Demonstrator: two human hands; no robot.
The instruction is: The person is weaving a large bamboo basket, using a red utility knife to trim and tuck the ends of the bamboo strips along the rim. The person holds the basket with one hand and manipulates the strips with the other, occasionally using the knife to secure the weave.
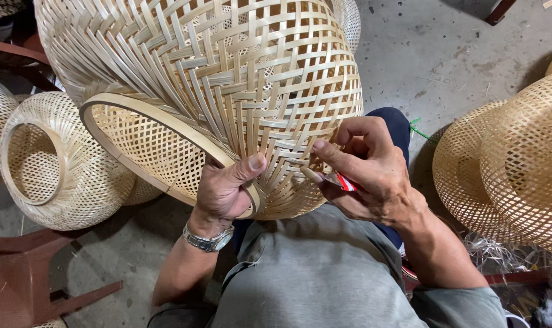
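Note:
A large pale woven bamboo basket (227, 79) lies tilted on my lap, its round rim hoop (136, 109) facing lower left. My left hand (227, 188) grips the rim's near edge, thumb pressed on the weave, a metal watch on the wrist. My right hand (367, 167) is closed around a small tool with a red handle (347, 183), its tip against the basket's strips just right of my left thumb.
A smaller woven basket (51, 164) lies at the left on the concrete floor, another at the far left edge. Two tan woven baskets (507, 170) sit at the right. A reddish plastic stool (21, 273) stands lower left. Loose bamboo strips (500, 252) lie lower right.

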